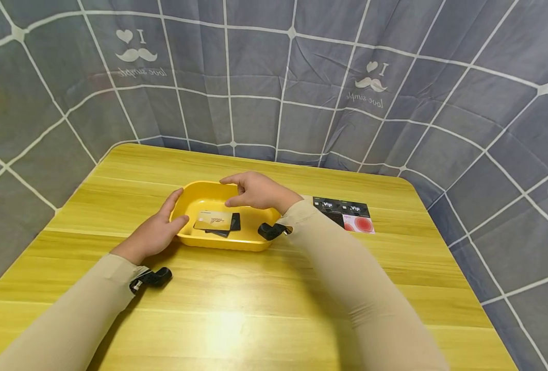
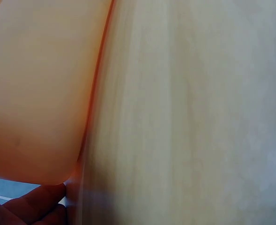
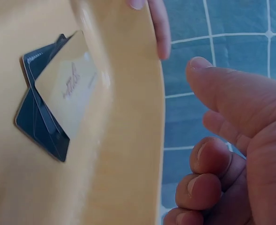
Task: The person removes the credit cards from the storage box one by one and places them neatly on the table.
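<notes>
My left hand point(image 1: 150, 238) holds the left end of a yellow plastic tray point(image 1: 227, 245), thumb on the inner side of the rim and fingers outside. In the left wrist view, its fingers point(image 2: 37, 204) bend against the tray's corner. Inside the tray lies a gold card point(image 1: 212, 220) with red script, on top of dark cards point(image 1: 236, 222) fanned out beneath it. Over the tray's far right part hovers my right hand point(image 1: 261, 191), holding nothing. Its thumb and index finger are spread apart, and the other fingers curl loosely in the right wrist view.
Right of the tray, cards lie in a block on the wooden table point(image 1: 236, 299): two black Vip cards point(image 1: 354, 208), a pink and red card point(image 1: 359, 224) and a dark card partly behind the right forearm. A grey checked curtain point(image 1: 260, 67) hangs around the table's far side.
</notes>
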{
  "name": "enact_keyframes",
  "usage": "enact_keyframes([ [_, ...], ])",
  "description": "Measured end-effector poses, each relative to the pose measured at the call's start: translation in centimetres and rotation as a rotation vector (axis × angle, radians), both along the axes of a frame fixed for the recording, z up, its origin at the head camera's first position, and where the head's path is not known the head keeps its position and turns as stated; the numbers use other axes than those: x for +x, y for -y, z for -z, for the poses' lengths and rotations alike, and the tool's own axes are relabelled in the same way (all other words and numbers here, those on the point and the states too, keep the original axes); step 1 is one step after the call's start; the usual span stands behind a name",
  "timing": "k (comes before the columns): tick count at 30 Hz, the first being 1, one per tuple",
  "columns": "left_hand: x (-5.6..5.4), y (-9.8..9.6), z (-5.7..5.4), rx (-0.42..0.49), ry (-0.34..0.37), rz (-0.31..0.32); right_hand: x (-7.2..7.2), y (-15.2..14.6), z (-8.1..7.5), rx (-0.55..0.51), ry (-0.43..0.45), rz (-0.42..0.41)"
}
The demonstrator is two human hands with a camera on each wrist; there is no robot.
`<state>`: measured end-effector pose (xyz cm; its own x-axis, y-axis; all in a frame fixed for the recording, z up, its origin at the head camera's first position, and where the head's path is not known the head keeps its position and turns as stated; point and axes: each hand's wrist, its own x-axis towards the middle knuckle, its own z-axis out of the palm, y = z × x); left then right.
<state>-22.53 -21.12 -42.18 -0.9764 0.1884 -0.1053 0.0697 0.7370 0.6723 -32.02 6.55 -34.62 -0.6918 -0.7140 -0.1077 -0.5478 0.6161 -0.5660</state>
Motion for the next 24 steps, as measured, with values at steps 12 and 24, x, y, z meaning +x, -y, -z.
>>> enact_keyframes([
  [12,0.7,-0.4,-0.3,-0.005,0.015,-0.007,-0.1,2.2,1.6,0.064,0.019,0.008],
  [24,2.7,-1.6,-0.3,-0.001,0.033,-0.04,0.6,2.3,2.6,0.134,0.082,-0.043],
])
